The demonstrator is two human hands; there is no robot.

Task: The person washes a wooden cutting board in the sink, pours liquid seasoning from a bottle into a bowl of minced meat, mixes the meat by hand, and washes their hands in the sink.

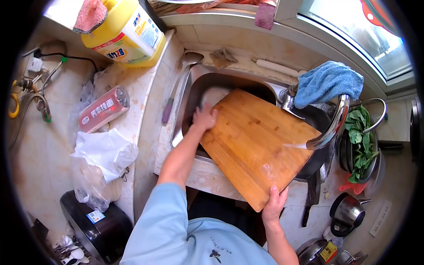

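- The person's right hand (274, 204) holds the near corner of the rectangular light-brown wooden cutting board (260, 141), thumb on top — the other fingers hidden beneath.
- The left hand (205, 117), blurred, is at the board's left edge; whether its fingers are clamped there cannot be told.
- The board stretches diagonally over the stainless-steel sink (194, 90), under the curved chrome faucet (329, 132) — water runs onto its surface.
- A dark broad-bladed knife (312, 190) lies on the pale tabletop (292, 218), near the right hand.
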